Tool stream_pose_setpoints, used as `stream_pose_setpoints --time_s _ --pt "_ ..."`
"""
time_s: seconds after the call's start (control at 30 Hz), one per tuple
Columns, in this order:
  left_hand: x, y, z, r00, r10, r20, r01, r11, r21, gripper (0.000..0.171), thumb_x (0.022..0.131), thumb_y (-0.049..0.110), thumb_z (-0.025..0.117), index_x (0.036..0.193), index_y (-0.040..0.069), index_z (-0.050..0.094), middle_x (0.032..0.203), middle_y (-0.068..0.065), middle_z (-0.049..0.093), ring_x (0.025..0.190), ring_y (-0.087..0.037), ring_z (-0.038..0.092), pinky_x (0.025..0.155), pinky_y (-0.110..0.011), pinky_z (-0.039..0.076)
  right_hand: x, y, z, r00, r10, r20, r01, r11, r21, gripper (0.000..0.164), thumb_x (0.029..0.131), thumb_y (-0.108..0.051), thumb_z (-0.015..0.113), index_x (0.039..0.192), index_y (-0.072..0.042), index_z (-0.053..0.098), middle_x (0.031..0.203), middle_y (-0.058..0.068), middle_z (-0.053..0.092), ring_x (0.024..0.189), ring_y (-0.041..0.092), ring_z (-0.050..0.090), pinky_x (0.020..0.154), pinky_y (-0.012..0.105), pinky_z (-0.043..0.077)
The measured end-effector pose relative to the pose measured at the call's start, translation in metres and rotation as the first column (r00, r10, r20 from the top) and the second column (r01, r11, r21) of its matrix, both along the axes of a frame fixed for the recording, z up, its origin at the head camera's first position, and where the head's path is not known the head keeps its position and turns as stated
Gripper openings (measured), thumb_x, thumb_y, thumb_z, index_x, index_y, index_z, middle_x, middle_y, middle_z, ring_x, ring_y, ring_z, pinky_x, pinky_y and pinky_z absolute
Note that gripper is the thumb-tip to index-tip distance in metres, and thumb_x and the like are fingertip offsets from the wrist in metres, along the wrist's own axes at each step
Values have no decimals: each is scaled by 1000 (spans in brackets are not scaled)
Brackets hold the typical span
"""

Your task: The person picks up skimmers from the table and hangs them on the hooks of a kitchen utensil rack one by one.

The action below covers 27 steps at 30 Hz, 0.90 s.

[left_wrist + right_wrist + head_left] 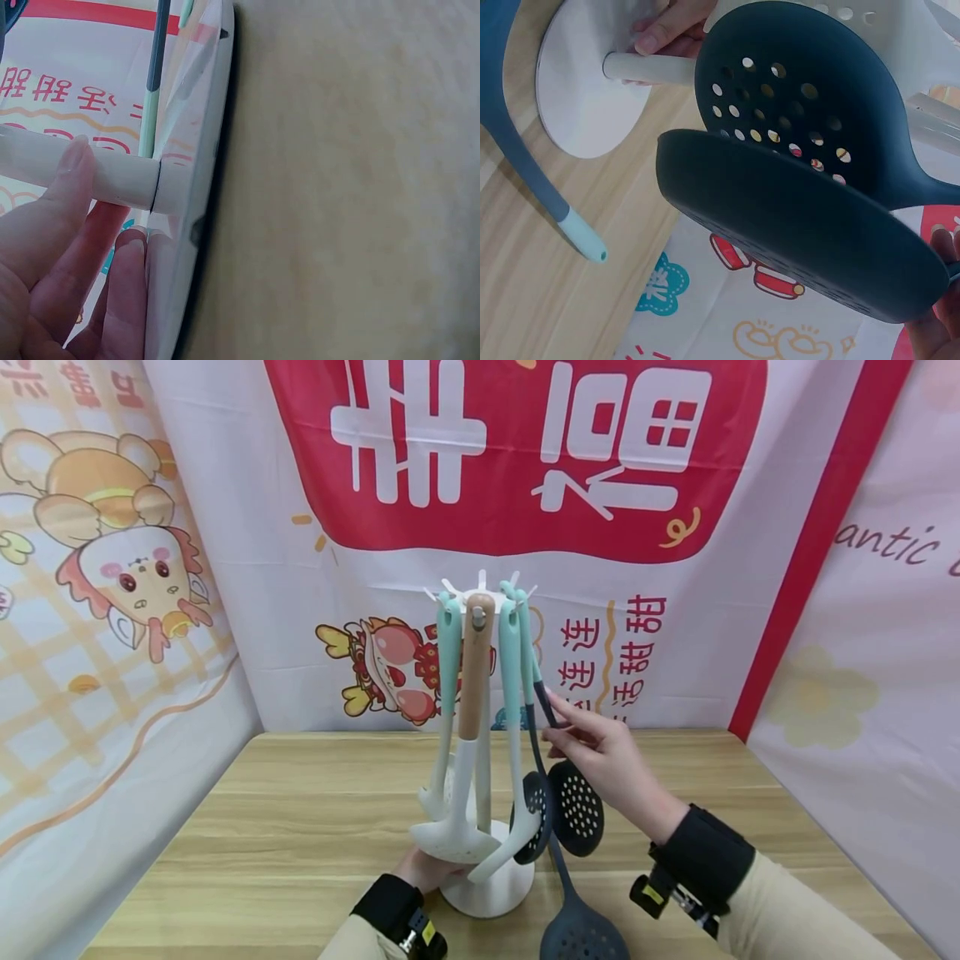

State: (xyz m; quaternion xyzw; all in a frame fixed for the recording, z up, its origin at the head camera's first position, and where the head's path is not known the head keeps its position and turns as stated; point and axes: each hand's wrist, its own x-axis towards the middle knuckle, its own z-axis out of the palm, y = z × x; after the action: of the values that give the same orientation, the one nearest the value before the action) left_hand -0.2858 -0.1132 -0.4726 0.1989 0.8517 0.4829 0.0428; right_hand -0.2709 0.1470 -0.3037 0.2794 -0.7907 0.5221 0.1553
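Observation:
A white utensil stand [491, 893] with a round base and a hooked top stands upright on the table. My left hand [429, 868] grips its pole [124, 176] just above the base, thumb on one side and fingers on the other. My right hand [600, 752] pinches the dark neck of a skimmer [577, 810], whose mint handle is up at the hooks. Beside it hangs a second dark skimmer [530, 817]; in the right wrist view the held skimmer [802, 225] partly covers it. Whether the held skimmer's handle rests on a hook, I cannot tell.
A white ladle [453, 839] with a wooden handle hangs in front, with mint-handled white utensils on both sides. Another dark perforated utensil [583, 935] lies on the wooden table [300, 827], right of the base. Printed cloth [247, 527] encloses the back and sides.

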Motion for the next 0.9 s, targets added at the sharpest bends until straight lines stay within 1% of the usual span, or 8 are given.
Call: stream_pose_setpoints --time_s 0.13,0.23,0.33,0.43,0.53,0.67,0.8,0.9 --pt "-1 -1 -1 1000 2 3 -2 1000 3 21 81 0 73 100 2 66 92 -7 69 86 -16 57 79 -30 44 -2 -4 -3 1000 0 8 0 1000 -14 53 93 7 59 143 -4 47 101 26 68 83 17 69 78 31 59" --pt "-1 -1 -1 1000 7 12 -7 1000 11 21 81 1 73 101 2 66 94 -8 70 87 -16 57 80 -32 44 -3 -7 -4 999 -27 24 27 1000 -9 53 94 5 59 144 -8 47 104 23 69 87 21 70 80 30 59" --pt "-1 0 -1 1000 14 9 -14 1000 12 21 81 2 74 101 2 66 94 -8 70 86 -16 57 79 -31 44 -3 -11 -6 998 -54 42 55 998 -5 53 95 3 59 145 -12 47 107 20 70 90 21 69 81 28 58" --pt "0 0 -1 1000 22 -13 -22 1000 10 21 81 1 74 101 2 66 94 -10 71 85 -16 59 78 -29 45 -3 -14 -8 996 -74 52 74 997 -2 54 96 0 58 146 -16 47 108 18 70 91 21 69 82 26 57" --pt "1 1 -1 998 49 -44 -50 999 -9 24 79 1 76 101 0 65 95 -10 71 86 -17 61 78 -29 47 -2 -16 -9 995 -94 32 94 996 7 54 97 -1 59 146 -18 48 108 16 71 90 22 69 80 25 56" --pt "2 2 -1 994 89 -55 -91 995 -40 30 78 4 78 105 0 63 99 -11 70 91 -21 62 83 -32 48 -4 -19 -12 993 -120 -14 120 992 25 54 96 -1 60 146 -18 48 108 14 73 90 24 69 78 24 56" --pt "3 3 -2 994 100 -43 -102 994 -44 32 79 5 77 107 0 62 101 -11 69 93 -22 62 83 -34 48 -4 -20 -15 991 -127 -43 130 989 75 55 97 -1 58 148 -17 45 111 12 73 97 23 70 82 31 57" --pt "3 3 -2 993 104 -53 -107 993 -42 33 78 5 78 106 0 61 100 -10 69 92 -22 62 82 -32 48 -4 -20 -18 992 -113 -49 119 984 133 57 98 0 56 151 -17 41 116 11 72 104 24 68 86 37 57"
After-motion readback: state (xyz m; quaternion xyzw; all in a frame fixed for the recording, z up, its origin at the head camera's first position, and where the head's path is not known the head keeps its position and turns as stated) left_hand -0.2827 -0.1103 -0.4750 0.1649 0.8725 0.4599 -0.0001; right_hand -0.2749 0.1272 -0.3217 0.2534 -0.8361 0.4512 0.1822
